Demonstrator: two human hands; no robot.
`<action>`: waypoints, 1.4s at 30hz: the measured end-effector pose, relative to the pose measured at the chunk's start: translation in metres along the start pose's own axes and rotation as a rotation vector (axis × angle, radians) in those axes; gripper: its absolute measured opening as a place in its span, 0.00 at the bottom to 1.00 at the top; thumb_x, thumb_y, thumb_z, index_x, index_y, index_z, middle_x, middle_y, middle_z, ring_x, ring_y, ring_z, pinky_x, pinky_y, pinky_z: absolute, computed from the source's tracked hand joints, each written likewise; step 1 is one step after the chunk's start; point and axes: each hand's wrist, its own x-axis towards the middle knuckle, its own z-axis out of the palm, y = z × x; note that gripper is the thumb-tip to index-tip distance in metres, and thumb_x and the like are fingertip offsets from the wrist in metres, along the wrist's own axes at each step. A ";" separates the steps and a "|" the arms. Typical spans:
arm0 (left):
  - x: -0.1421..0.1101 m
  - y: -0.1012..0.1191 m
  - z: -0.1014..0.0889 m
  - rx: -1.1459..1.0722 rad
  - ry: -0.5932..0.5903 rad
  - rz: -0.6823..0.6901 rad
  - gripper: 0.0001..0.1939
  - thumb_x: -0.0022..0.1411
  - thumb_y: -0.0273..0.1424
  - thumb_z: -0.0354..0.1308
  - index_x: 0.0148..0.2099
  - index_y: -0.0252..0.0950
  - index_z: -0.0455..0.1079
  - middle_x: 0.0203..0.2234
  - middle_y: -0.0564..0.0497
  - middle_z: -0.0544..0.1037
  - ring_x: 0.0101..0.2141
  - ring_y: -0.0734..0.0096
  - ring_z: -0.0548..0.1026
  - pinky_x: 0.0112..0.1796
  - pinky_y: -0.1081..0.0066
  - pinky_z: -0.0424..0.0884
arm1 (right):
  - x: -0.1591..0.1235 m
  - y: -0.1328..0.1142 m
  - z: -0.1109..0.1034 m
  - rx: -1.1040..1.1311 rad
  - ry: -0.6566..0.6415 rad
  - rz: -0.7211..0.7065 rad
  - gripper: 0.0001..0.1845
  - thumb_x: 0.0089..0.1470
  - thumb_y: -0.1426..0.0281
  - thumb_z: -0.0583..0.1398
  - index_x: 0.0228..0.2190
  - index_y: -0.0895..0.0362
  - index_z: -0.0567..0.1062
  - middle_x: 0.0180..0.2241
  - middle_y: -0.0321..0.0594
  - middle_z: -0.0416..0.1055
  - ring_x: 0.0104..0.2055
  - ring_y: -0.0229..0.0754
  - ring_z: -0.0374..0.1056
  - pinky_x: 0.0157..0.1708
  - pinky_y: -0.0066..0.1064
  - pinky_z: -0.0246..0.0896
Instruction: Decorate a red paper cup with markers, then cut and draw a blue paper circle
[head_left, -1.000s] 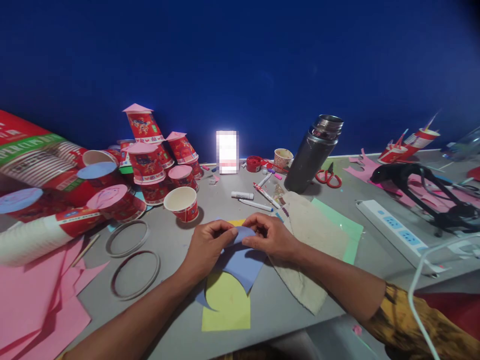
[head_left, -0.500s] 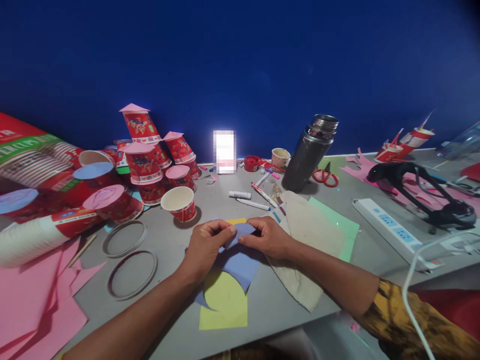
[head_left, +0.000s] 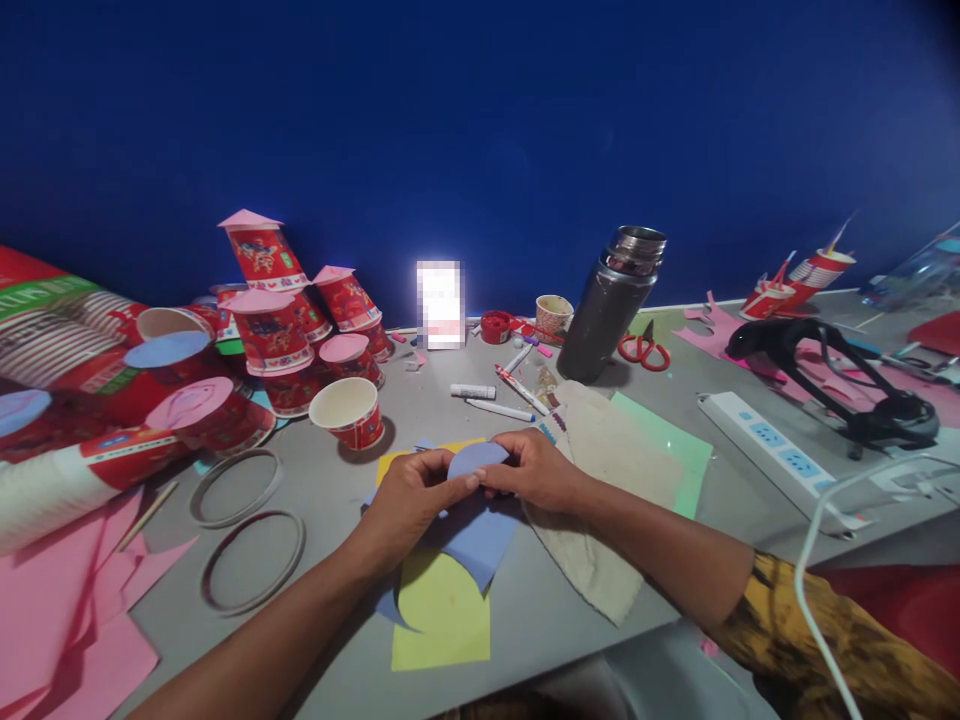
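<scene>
A rounded piece of blue paper point(head_left: 477, 458) is pinched between my two hands above the table. My left hand point(head_left: 411, 500) grips its left and lower edge, thumb reaching across toward the other thumb. On the right edge, my right hand point(head_left: 534, 466) is closed with thumb and fingers. Below them lie a cut blue sheet point(head_left: 486, 545) and a yellow-green sheet point(head_left: 444, 610); an orange-yellow sheet point(head_left: 391, 464) shows behind my left hand. A red and white paper cup point(head_left: 356, 425) stands upright just beyond my left hand. My palms hide part of the held paper.
Stacked red cups with pink paper tops point(head_left: 270, 335) and two grey rings point(head_left: 251, 562) are at left. Markers point(head_left: 501, 410), a dark flask point(head_left: 606, 310) and red-handled scissors point(head_left: 643, 350) stand or lie farther back. A beige cloth point(head_left: 600, 500) and a power strip point(head_left: 772, 455) are at right.
My left thumb has slid right along the blue paper to meet my right thumb, and more of the paper's rounded top shows. The whole view has shifted slightly.
</scene>
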 end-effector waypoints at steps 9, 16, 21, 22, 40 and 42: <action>-0.001 0.000 -0.001 -0.009 -0.005 -0.041 0.17 0.50 0.43 0.70 0.25 0.35 0.73 0.19 0.52 0.75 0.23 0.73 0.68 0.27 0.71 0.61 | -0.003 -0.008 -0.003 -0.061 -0.050 0.020 0.08 0.45 0.67 0.66 0.28 0.58 0.75 0.24 0.32 0.71 0.26 0.35 0.63 0.25 0.26 0.57; 0.001 -0.010 -0.001 0.153 0.003 0.014 0.18 0.53 0.45 0.66 0.32 0.33 0.77 0.21 0.54 0.72 0.23 0.73 0.65 0.25 0.72 0.58 | -0.001 -0.007 0.000 -0.194 0.021 -0.056 0.09 0.45 0.66 0.65 0.28 0.56 0.72 0.25 0.30 0.66 0.27 0.35 0.59 0.25 0.26 0.53; -0.001 -0.010 0.005 0.239 0.033 0.054 0.15 0.54 0.41 0.63 0.32 0.33 0.78 0.21 0.55 0.72 0.24 0.72 0.64 0.25 0.73 0.58 | -0.002 -0.005 0.001 -0.295 0.043 -0.189 0.14 0.44 0.73 0.61 0.37 0.54 0.73 0.31 0.30 0.71 0.32 0.37 0.64 0.31 0.27 0.57; -0.002 -0.009 0.006 0.249 0.037 0.060 0.14 0.54 0.40 0.62 0.32 0.33 0.78 0.21 0.54 0.72 0.24 0.72 0.64 0.25 0.73 0.59 | -0.003 -0.005 0.002 -0.328 0.042 -0.203 0.15 0.44 0.74 0.61 0.38 0.54 0.73 0.32 0.31 0.72 0.33 0.38 0.65 0.32 0.27 0.58; -0.003 -0.006 0.009 0.330 0.020 0.100 0.11 0.53 0.38 0.60 0.28 0.35 0.76 0.20 0.55 0.72 0.23 0.71 0.65 0.25 0.72 0.59 | -0.006 -0.008 0.000 -0.509 0.010 -0.209 0.18 0.45 0.76 0.60 0.40 0.52 0.72 0.34 0.32 0.75 0.36 0.42 0.69 0.36 0.30 0.58; -0.004 -0.007 0.009 0.331 0.019 0.100 0.11 0.53 0.38 0.59 0.27 0.35 0.75 0.20 0.55 0.71 0.24 0.71 0.65 0.25 0.72 0.59 | -0.006 -0.009 0.001 -0.535 0.008 -0.212 0.17 0.45 0.76 0.61 0.40 0.52 0.73 0.33 0.32 0.74 0.35 0.42 0.69 0.36 0.31 0.58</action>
